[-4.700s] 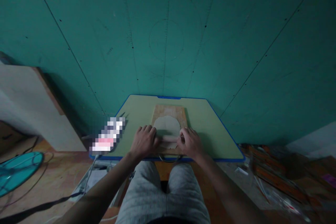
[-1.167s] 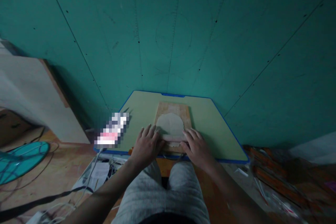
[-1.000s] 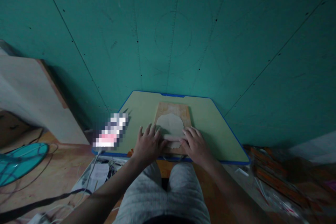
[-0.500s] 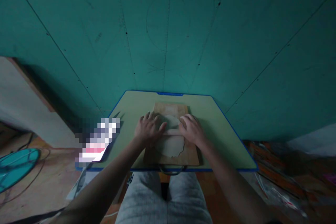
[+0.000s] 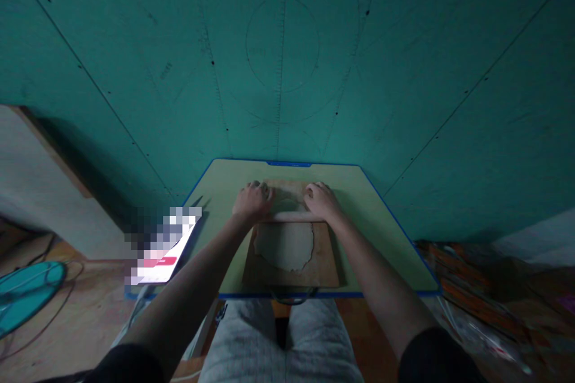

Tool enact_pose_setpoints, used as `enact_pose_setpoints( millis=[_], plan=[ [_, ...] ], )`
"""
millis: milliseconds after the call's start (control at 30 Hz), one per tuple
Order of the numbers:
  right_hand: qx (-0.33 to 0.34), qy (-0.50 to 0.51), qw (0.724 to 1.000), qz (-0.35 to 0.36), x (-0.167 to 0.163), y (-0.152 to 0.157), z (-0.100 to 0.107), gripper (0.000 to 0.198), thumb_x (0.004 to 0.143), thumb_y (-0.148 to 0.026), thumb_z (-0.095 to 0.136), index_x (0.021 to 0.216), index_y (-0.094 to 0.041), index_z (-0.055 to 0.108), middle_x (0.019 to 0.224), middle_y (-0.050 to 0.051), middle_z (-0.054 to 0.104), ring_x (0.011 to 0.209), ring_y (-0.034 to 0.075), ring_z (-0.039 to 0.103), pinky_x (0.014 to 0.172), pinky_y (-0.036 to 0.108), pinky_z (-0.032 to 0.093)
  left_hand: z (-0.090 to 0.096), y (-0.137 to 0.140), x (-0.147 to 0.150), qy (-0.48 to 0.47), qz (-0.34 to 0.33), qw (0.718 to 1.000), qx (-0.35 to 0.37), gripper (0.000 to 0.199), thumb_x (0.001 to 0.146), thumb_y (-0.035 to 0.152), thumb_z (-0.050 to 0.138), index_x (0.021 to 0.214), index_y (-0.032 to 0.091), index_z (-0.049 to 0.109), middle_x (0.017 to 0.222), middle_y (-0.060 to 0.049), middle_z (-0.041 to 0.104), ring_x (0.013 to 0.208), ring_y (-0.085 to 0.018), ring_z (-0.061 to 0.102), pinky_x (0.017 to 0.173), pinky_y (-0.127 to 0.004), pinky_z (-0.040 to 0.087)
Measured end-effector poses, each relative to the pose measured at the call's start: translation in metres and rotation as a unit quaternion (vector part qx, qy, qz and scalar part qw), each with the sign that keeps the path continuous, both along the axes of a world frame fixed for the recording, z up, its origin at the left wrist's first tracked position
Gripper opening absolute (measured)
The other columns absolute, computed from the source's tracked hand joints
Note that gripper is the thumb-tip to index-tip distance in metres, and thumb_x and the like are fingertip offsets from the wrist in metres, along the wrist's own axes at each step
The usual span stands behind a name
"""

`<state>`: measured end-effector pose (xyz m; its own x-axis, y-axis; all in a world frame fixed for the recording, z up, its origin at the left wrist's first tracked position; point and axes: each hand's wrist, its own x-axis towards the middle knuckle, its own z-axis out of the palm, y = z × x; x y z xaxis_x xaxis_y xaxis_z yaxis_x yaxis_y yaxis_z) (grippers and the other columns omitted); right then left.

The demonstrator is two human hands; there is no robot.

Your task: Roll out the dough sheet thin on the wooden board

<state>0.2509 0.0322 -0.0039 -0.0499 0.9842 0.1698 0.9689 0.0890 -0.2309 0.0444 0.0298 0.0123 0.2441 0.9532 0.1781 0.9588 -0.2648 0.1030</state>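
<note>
Fingers (image 5: 256, 184) curl; grip, I cannot tell. A lit device (image 5: 177, 251), its writing unreadable, lies toward the table's (image 5: 380, 239) near left corner; left hand (image 5: 252, 200) and right hand (image 5: 322, 201) rest over a rolling pin (image 5: 294, 216) on dough (image 5: 284, 245), its board (image 5: 326, 264) by the near edge.

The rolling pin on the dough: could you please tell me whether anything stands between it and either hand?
Nothing visible does: the left hand and right hand appear to rest at opposite ends of the rolling pin, and the lit device lies well off to the left.
</note>
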Motion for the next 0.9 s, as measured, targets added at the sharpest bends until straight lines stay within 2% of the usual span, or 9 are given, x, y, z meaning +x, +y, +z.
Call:
enact_pose_setpoints(
  millis=[167,300,400,500,600,700,767,833,900],
  plan=[
    [0.024,0.011,1.000,0.011,0.001,-0.021,-0.006,0.029,0.089,-0.021,0.050,0.113,-0.019,0.065,0.116,0.011,0.064,0.109,0.023,0.058,0.094,0.034,0.043,-0.004,-0.023,-0.001,-0.005,0.009,1.000,0.008,0.046,0.098,0.045,0.031,0.109,0.018,0.067,0.111,-0.014,0.067,0.102,-0.028,0.063,0.084,-0.039,0.049],
    [0.050,0.037,0.997,0.042,-0.001,-0.062,-0.020,0.035,0.094,-0.028,0.049,0.124,-0.018,0.061,0.126,0.014,0.062,0.121,0.025,0.055,0.101,0.039,0.044,-0.009,-0.047,-0.006,0.004,0.006,0.999,0.039,0.045,0.095,0.048,0.037,0.109,0.018,0.067,0.111,-0.015,0.067,0.104,-0.031,0.061,0.086,-0.043,0.048],
    [0.098,0.024,0.991,0.086,-0.006,-0.104,-0.025,0.043,0.098,-0.034,0.043,0.132,-0.013,0.058,0.144,0.019,0.051,0.139,0.031,0.039,0.113,0.050,0.033,-0.010,-0.056,-0.008,0.020,-0.012,0.998,0.052,0.039,0.095,0.042,0.040,0.108,0.017,0.066,0.116,-0.016,0.065,0.108,-0.032,0.059,0.090,-0.045,0.046],
    [0.068,0.051,0.987,0.134,-0.017,-0.145,-0.019,0.049,0.096,-0.032,0.045,0.140,-0.012,0.051,0.148,0.019,0.046,0.140,0.031,0.039,0.112,0.049,0.037,-0.013,-0.058,-0.006,0.018,-0.008,0.999,0.039,0.036,0.096,0.037,0.038,0.112,0.017,0.064,0.124,-0.017,0.062,0.114,-0.031,0.057,0.092,-0.046,0.046],
    [0.037,0.106,0.976,0.186,-0.033,-0.177,-0.010,0.055,0.094,-0.021,0.043,0.149,-0.022,0.039,0.156,0.010,0.038,0.140,0.024,0.039,0.110,0.043,0.043,-0.021,-0.051,-0.002,0.003,-0.027,0.999,0.033,0.037,0.098,0.033,0.036,0.120,0.017,0.060,0.130,-0.016,0.060,0.125,-0.030,0.053,0.098,-0.046,0.046],
    [0.063,0.122,0.960,0.245,-0.050,-0.197,-0.011,0.050,0.089,-0.012,0.044,0.138,-0.017,0.051,0.157,0.011,0.036,0.145,0.022,0.030,0.114,0.041,0.039,-0.032,-0.040,0.002,-0.007,-0.074,0.997,0.033,0.041,0.098,0.029,0.036,0.131,0.013,0.054,0.141,-0.018,0.054,0.140,-0.029,0.040,0.109,-0.047,0.039],
    [0.094,0.121,0.950,0.272,-0.060,-0.204,-0.019,0.033,0.087,-0.012,0.048,0.114,-0.016,0.066,0.145,0.012,0.051,0.145,0.024,0.030,0.114,0.041,0.037,-0.036,-0.030,0.006,-0.010,-0.116,0.993,0.020,0.045,0.098,0.028,0.036,0.136,0.009,0.050,0.147,-0.020,0.048,0.143,-0.029,0.036,0.113,-0.046,0.036],
    [0.126,0.116,0.942,0.289,-0.070,-0.205,-0.029,0.017,0.086,-0.016,0.051,0.089,-0.018,0.068,0.116,0.010,0.067,0.133,0.025,0.045,0.111,0.042,0.038,-0.038,-0.021,0.011,-0.012,-0.162,0.987,0.007,0.047,0.097,0.028,0.036,0.138,0.008,0.049,0.151,-0.022,0.043,0.143,-0.029,0.036,0.114,-0.046,0.035],
    [0.143,0.098,0.936,0.307,-0.079,-0.202,-0.037,0.014,0.084,-0.022,0.054,0.075,-0.020,0.063,0.084,0.007,0.068,0.102,0.024,0.060,0.101,0.043,0.045,-0.039,-0.013,0.018,-0.011,-0.201,0.980,0.000,0.047,0.096,0.025,0.038,0.137,0.007,0.051,0.152,-0.022,0.042,0.144,-0.028,0.035,0.115,-0.045,0.033]
  ],
)
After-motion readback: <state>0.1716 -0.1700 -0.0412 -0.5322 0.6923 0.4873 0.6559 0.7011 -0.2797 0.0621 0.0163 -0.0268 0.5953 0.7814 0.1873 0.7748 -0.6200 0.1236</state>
